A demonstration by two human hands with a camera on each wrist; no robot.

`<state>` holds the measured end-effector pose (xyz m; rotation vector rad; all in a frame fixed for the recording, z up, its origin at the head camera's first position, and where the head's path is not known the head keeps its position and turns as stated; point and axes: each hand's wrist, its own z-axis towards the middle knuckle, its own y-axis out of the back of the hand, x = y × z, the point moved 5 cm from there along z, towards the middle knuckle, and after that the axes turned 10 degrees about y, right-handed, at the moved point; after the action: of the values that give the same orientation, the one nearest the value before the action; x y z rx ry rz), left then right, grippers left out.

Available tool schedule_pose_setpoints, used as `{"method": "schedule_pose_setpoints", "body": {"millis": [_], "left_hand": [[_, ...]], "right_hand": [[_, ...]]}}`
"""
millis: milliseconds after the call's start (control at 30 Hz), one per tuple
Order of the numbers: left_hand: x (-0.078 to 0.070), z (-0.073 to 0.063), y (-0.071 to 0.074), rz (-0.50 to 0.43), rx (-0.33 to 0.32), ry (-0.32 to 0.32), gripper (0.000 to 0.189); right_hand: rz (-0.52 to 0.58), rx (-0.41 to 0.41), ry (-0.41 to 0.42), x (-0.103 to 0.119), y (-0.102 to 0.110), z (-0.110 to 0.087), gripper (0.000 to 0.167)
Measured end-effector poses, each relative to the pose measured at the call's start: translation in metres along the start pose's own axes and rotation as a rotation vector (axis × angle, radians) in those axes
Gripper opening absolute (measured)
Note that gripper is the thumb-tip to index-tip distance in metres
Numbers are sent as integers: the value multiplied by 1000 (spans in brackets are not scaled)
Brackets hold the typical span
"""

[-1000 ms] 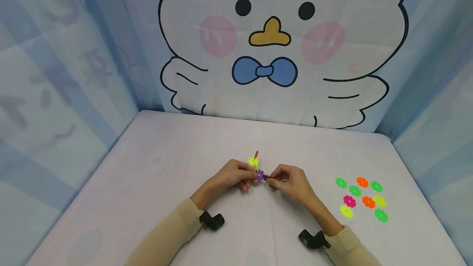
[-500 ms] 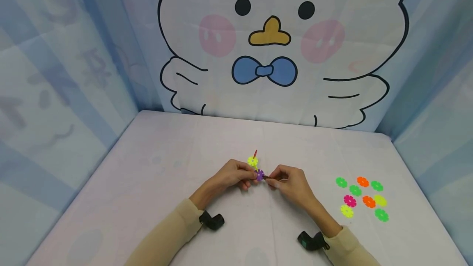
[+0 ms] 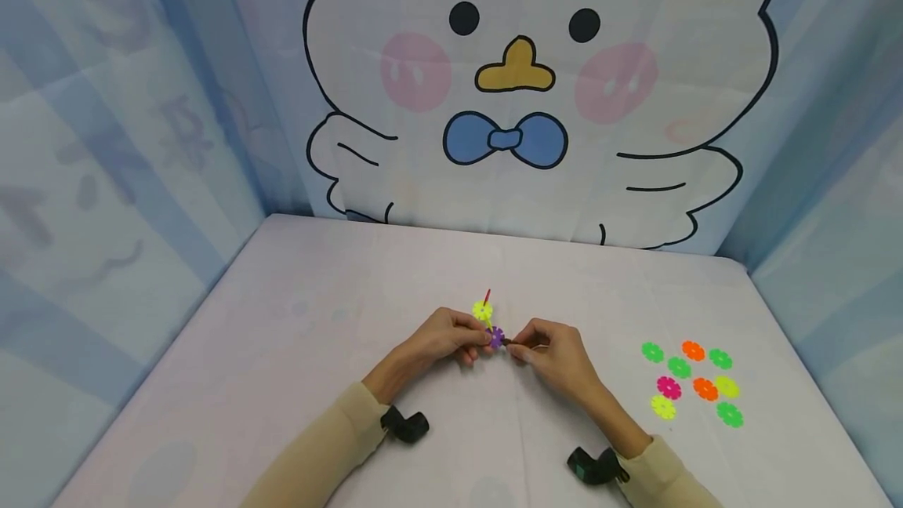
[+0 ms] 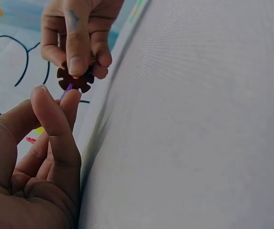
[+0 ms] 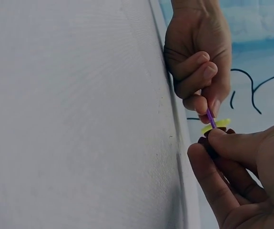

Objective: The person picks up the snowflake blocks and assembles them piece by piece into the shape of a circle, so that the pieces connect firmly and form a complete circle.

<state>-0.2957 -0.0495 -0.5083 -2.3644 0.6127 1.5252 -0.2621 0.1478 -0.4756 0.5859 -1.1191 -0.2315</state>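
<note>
Between thumb and fingers my left hand (image 3: 451,335) pinches a purple notched snowflake disc (image 3: 497,336). A yellow disc (image 3: 482,310) is joined above the purple one, and a red disc (image 3: 487,297), seen edge-on, stands on top. My right hand (image 3: 553,347) pinches a dark brown notched disc (image 4: 83,86), whose slots show in the left wrist view. The purple disc's edge meets the brown disc's rim there; how deep the slots sit in each other is hidden by fingertips. Both hands are close together above the table's middle.
Loose discs lie flat on the white table (image 3: 353,273) at the right: several green ones (image 3: 679,368), two orange (image 3: 705,390), two yellow (image 3: 663,408) and one pink (image 3: 669,388). A printed cloth backdrop (image 3: 423,179) rises behind the table, with curtains at the sides.
Both hands keep nearly the same place and grip. The brown disc tilts slightly against the purple one. The whole head view shifts down a few pixels.
</note>
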Motion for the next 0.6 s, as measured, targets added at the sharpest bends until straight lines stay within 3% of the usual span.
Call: {"method": "schedule_pose_setpoints", "body": {"millis": [600], "left_hand": [[0,-1,0,-10,-9,5,18]], "right_hand": [[26,-24,38,1,-3,-1,10]]}}
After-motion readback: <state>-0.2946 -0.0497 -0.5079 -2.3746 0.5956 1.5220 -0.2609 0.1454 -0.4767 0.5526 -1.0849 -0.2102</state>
